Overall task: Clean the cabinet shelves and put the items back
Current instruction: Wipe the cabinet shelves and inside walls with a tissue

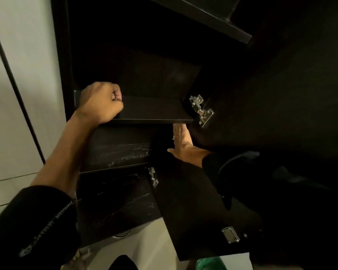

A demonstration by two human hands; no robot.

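The dark, black-brown wooden cabinet (164, 45) fills most of the view, seen from below and close up, with its flat dark shelves stacked one above another. The middle dark shelf board (154, 110) is met at its left front corner by the left hand (101, 102), whose fingers are seen curled into a fist over the shelf edge; whether anything is held inside that fist cannot be told. Below it, a lower dark shelf (117, 151) carrying pale streaks and scuffs is seen, and a further streaked dark panel (115, 203) lies beneath that. The right hand (183, 147) is reached in under the middle shelf, with its fingers held straight and together, pointing upward beside the cabinet's right wall; a ring is visible on one finger. To the right, the open dark cabinet door (252, 114) is carried on a shiny metal hinge (201, 110), and a second, smaller metal hinge (153, 177) is seen lower down. Both forearms are covered by black sleeves, the left one (27, 221) bearing a metal zip. A pale wall (18, 94) is seen at the left, and a green object (211, 264) at the bottom edge.
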